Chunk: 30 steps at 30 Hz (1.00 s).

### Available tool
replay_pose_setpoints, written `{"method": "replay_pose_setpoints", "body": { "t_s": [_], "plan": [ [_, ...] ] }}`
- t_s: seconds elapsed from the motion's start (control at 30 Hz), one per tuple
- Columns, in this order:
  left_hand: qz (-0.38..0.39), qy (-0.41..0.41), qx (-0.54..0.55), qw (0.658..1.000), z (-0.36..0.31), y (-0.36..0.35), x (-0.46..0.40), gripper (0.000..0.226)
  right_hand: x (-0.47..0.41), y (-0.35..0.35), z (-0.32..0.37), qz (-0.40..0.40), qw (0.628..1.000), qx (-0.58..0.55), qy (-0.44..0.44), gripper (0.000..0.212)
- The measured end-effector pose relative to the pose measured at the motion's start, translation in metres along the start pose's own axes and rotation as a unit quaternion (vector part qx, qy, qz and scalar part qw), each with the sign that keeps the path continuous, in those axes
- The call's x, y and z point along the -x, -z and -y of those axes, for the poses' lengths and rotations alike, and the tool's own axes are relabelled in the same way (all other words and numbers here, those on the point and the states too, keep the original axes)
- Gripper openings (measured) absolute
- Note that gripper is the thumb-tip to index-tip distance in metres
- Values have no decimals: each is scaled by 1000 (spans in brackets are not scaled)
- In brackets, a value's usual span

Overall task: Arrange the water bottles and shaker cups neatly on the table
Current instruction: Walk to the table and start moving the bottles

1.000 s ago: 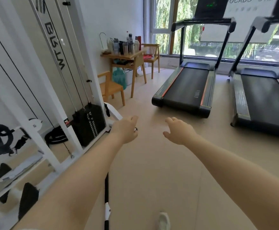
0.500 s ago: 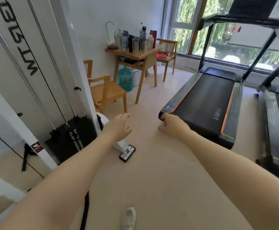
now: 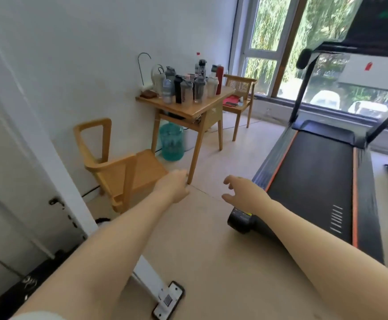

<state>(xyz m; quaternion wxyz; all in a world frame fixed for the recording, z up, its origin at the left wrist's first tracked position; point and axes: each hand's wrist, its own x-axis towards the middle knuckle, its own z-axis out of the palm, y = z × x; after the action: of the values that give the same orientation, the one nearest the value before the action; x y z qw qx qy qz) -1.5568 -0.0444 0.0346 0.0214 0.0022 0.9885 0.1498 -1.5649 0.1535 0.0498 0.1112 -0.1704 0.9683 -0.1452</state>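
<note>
Wooden table (image 3: 202, 105) well beyond both hands | bottles (image 3: 186, 85) clustered, overlapping, blurred | left hand (image 3: 173, 185) loosely curled, empty | right hand (image 3: 243, 192) fingers spread, empty

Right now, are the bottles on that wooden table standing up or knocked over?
Upright: the bottles stand clustered on the table, caps pointing up, none visibly lying down.

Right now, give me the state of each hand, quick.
Left hand: loosely curled, empty, in the air short of the table.
Right hand: open, fingers spread, empty.
</note>
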Motion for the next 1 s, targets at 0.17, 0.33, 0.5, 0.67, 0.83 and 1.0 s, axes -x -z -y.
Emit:
{"method": "replay_pose_setpoints", "body": {
  "t_s": [0.17,0.33,0.5,0.67,0.83,1.0],
  "plan": [
    [73,-47,-75,993,-7,-33,-154,37,-149,22,-70,46,998,-10,-32,48],
    [3,-27,-50,998,-13,10,-338,37,-312,101,-117,36,998,41,-7,51],
    [-85,-3,56,995,-13,77,-486,43,-462,185,-133,-19,1000,11,6,48],
    [-101,20,69,992,25,86,-608,47,-586,195,-143,8,999,4,43,44],
    [-131,13,49,990,63,114,-753,44,-730,223,-151,-1,996,7,90,32],
    [-152,-20,49,987,84,154,-887,45,-873,279,-151,-33,994,21,100,33]
  ]
}}
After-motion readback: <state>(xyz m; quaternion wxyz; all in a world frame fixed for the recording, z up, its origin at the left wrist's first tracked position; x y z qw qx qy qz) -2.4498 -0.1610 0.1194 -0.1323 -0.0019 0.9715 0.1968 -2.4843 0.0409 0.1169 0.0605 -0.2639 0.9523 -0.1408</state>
